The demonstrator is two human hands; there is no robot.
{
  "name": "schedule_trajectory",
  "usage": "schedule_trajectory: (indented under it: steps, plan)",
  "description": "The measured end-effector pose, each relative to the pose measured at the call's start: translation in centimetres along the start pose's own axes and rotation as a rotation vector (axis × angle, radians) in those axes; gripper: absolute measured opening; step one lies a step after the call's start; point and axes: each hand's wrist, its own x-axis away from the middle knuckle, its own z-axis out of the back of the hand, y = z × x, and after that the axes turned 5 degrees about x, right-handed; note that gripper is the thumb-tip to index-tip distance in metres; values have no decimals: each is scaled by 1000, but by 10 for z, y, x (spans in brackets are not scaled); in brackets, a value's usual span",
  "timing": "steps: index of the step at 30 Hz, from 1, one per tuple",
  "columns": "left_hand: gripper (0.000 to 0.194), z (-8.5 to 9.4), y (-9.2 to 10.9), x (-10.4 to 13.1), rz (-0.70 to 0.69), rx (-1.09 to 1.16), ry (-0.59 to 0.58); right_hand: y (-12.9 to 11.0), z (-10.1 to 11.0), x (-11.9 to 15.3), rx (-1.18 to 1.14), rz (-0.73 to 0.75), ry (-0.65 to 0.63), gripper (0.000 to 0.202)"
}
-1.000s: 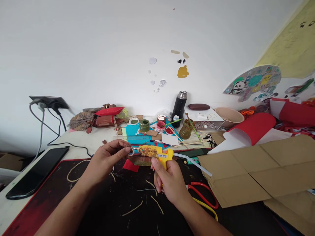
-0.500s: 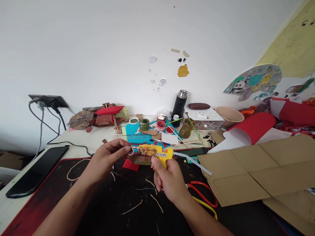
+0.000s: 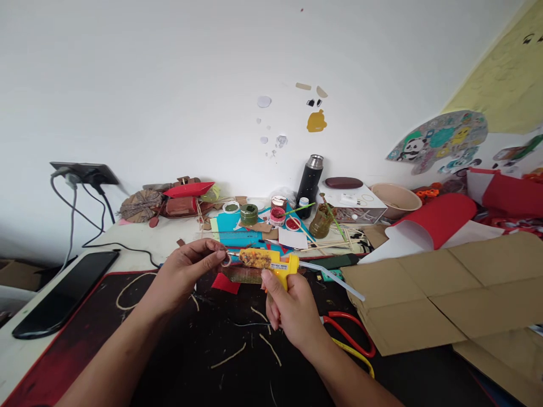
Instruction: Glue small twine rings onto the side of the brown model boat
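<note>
Right hand (image 3: 292, 314) clenched on yellow glue gun (image 3: 271, 262), nozzle touching small twine loop (image 3: 226, 260) pinched in left hand (image 3: 186, 271) fingertips. Both held above black mat (image 3: 190, 362). Burn risk probable: hot tip just beside fingertips; slight slip smears glue onto skin.

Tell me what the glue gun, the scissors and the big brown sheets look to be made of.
Glue gun: yellow plastic, smeared with dried glue and bits.
Scissors: grip of smooth red plastic; the blades are hidden.
Brown sheets: matte cardboard, by the flat colour and fold creases.
</note>
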Motion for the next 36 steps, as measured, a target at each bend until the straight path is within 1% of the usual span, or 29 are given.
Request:
schedule_trajectory:
  steps: [4, 21, 36]
  plan:
    - [43, 0, 1, 0, 8, 18, -1, 0, 0, 0, 3, 6, -4, 74]
    - [45, 4, -5, -1, 6, 21, -24, -3, 0, 1, 14, -4, 7, 79]
    - [44, 3, -1, 0, -7, 5, -40, 0, 0, 1, 4, 13, -1, 76]
